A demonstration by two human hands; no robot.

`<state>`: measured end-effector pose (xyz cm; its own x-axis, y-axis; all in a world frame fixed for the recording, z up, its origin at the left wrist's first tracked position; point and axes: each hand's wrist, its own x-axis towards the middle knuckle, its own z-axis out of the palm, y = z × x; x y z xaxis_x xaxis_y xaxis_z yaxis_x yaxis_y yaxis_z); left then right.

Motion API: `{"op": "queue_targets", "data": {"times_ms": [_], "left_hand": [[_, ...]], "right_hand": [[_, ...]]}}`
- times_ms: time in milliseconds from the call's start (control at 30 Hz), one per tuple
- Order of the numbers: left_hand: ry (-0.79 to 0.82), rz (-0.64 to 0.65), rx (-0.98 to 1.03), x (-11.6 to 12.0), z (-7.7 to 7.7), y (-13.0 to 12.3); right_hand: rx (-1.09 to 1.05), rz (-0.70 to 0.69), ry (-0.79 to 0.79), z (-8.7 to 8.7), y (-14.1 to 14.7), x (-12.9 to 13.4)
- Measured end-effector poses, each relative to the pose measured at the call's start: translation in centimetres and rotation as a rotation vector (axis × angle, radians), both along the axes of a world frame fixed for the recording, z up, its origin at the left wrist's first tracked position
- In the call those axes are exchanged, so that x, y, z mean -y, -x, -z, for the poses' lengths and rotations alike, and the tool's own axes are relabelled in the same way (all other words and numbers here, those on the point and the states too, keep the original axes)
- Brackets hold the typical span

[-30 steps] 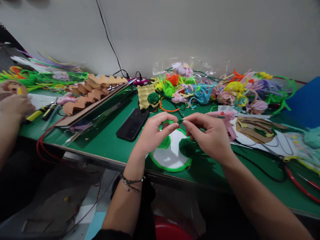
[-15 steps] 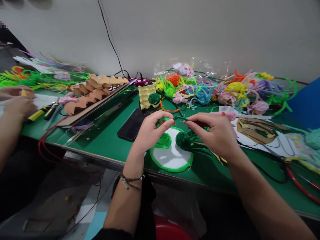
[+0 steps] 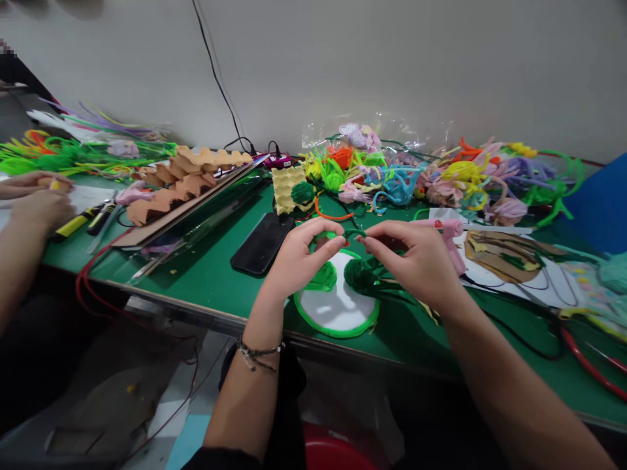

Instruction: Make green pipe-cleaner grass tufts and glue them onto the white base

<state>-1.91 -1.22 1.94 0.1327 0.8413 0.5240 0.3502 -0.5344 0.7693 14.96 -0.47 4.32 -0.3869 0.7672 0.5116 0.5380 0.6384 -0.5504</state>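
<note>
A short dark green pipe cleaner (image 3: 355,232) spans the gap between my two hands. My left hand (image 3: 308,253) pinches its left end, with a brighter green bit showing by the fingers. Thumb and forefinger of my right hand (image 3: 409,258) are closed on the other end. Beneath them lies a white disc (image 3: 337,307) with a bright green fuzzy rim. On the disc rest a bright green fuzzy piece (image 3: 324,277) at left and a dark green fuzzy bundle (image 3: 360,274) at right, its strands trailing rightwards.
A black phone (image 3: 262,245) lies left of my hands. Behind are an egg-carton piece (image 3: 283,189) and piled colourful pipe cleaners (image 3: 392,176). A pink glue gun (image 3: 453,235) sits right. At far left, another person's hands (image 3: 42,202) work near yellow-handled tools (image 3: 81,222).
My hands have come slightly closer together, and the green strand between them is now more arched. The other person's hands at far left have shifted slightly.
</note>
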Motion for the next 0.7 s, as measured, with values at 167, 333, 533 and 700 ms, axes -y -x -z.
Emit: {"op": "queue_targets", "data": {"times_ms": [167, 333, 533, 700], "left_hand": [[0.037, -0.002, 0.031, 0.0, 0.0, 0.2], [0.093, 0.034, 0.07, 0.0, 0.1, 0.6], [0.096, 0.036, 0.106, -0.1, 0.4, 0.8], [0.063, -0.026, 0.164, 0.1, 0.4, 1.2]], "right_hand": [[0.056, -0.012, 0.038, -0.1, -0.5, -0.3], [0.071, 0.011, 0.078, -0.3, -0.9, -0.5], [0.078, 0.008, 0.132, -0.4, -1.5, -0.4], [0.029, 0.033, 0.158, -1.0, -2.9, 0.3]]}}
